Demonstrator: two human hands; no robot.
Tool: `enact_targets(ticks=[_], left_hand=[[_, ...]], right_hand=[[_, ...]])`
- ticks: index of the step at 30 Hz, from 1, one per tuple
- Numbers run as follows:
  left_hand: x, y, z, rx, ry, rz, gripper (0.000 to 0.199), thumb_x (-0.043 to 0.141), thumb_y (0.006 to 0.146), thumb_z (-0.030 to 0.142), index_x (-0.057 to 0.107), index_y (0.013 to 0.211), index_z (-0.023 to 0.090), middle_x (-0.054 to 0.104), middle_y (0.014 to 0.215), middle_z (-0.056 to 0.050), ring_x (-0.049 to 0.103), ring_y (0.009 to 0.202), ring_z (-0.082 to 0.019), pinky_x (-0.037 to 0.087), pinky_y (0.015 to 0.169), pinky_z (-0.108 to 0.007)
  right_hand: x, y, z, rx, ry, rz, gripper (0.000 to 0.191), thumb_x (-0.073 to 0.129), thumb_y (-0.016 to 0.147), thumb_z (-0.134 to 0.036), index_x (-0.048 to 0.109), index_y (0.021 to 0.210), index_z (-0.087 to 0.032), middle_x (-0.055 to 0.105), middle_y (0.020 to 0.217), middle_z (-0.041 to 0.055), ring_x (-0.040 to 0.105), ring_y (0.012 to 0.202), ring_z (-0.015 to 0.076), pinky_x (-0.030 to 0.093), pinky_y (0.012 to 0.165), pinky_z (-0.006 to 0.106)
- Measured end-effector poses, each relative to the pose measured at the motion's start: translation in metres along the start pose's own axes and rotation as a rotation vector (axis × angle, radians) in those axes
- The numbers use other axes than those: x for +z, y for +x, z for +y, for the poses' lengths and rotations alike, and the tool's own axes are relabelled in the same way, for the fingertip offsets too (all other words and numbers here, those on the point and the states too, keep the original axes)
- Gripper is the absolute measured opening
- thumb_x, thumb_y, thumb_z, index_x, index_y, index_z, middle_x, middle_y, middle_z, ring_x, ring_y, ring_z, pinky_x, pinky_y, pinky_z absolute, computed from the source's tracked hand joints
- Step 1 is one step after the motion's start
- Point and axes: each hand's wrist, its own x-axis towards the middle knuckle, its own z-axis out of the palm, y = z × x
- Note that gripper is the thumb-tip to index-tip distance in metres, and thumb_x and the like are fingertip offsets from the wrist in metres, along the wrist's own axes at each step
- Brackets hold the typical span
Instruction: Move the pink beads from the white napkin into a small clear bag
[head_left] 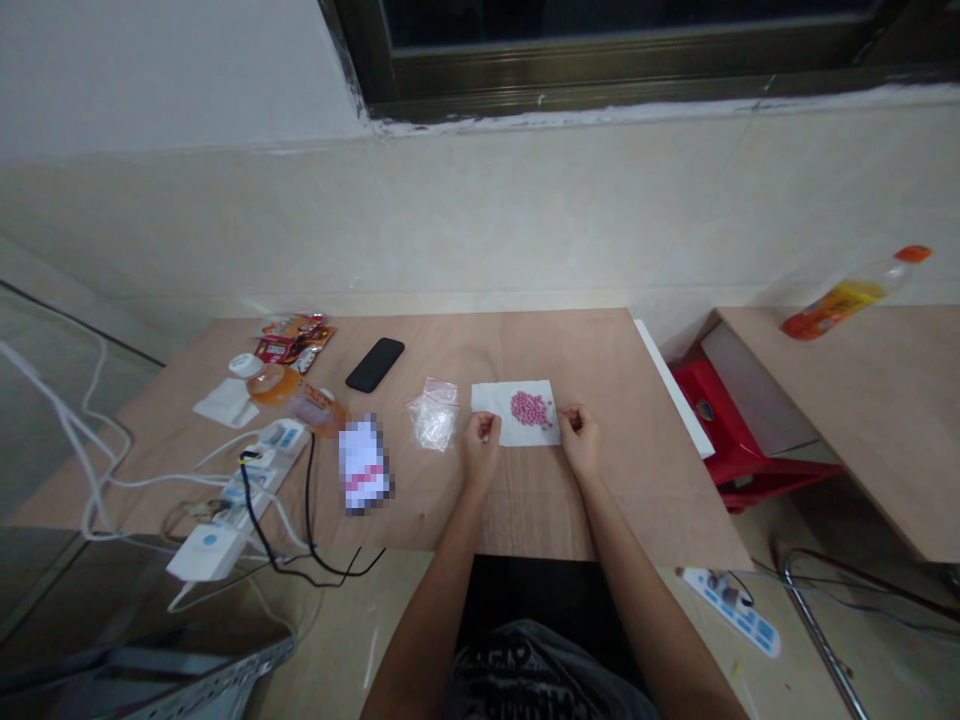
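A white sheet of paper lies on the wooden table, with a cluster of small pink beads on it. My left hand is at the sheet's lower left corner, fingers pinched together. At the right edge, my right hand has its fingertips closed on the paper's side. What the left fingers hold is too small to make out. Left of the sheet is a clear plastic zip bag with clear contents.
Farther left are a black phone, a blurred-out device, an orange drink bottle, red snack packets, a tissue and a power strip with cables. Another bottle lies on the right table; a red stool stands between.
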Motion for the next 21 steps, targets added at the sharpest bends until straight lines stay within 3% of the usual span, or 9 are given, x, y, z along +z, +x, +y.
enact_targets(ticks=[21], left_hand=[[-0.0004,0.0,-0.0023,0.021,0.022,-0.008,0.013,0.059,0.083,0.031,0.058,0.081,0.019,0.059,0.075,-0.001,0.056,0.07,-0.013,0.044,0.066,-0.025]], right_hand=[[-0.0006,-0.0009,-0.0009,0.007,0.033,-0.015,0.02,0.054,0.08,-0.037,0.061,0.083,-0.018,0.062,0.07,0.0025,0.055,0.064,0.0165,0.044,0.063,0.028]])
